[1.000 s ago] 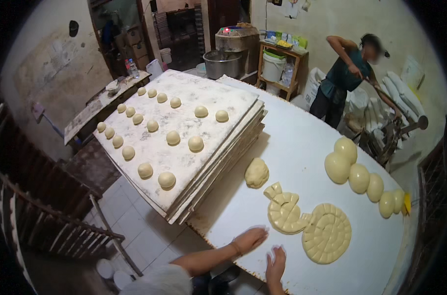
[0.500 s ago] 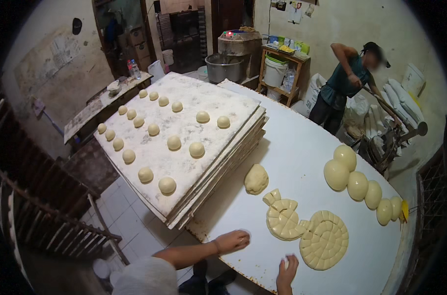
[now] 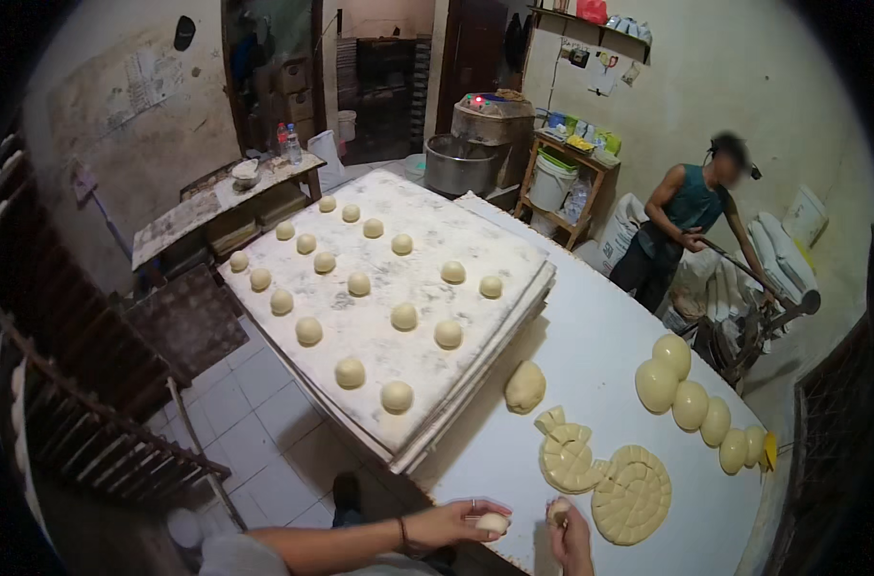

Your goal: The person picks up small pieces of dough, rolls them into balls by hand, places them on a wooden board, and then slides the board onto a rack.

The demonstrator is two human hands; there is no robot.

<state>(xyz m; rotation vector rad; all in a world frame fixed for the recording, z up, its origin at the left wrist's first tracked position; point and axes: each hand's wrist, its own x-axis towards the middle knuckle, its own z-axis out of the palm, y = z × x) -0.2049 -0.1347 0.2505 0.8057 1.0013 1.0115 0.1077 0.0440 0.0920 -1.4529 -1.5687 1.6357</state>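
Near the table's front edge, my left hand [image 3: 462, 523] is closed round a small pale dough ball [image 3: 493, 523]. My right hand [image 3: 573, 538], just beside it, has its fingers curled on another dough ball [image 3: 557, 510], mostly hidden by the fingers. Beyond my right hand are a smaller scored dough disc [image 3: 569, 461] and a larger one [image 3: 633, 496], both cut into wedges and small blocks. Behind them rests a rough lump of dough [image 3: 525, 388]. On the left, a floured board [image 3: 427, 259] atop a stack carries several round dough balls [image 3: 397, 396] in spaced rows.
Several large glossy dough rounds [image 3: 690, 405] line the right of the white table [image 3: 591, 365]. A yellow scraper [image 3: 769, 451] lies at their near end. Across the table, a person [image 3: 691, 211] grips a long bar. A mixer [image 3: 475, 154] and a wooden shelf [image 3: 562, 187] stand behind.
Both hands have come up off the tabletop and closer together, the left one now showing a dough ball. The view has shifted. Across the table, the person has straightened up.
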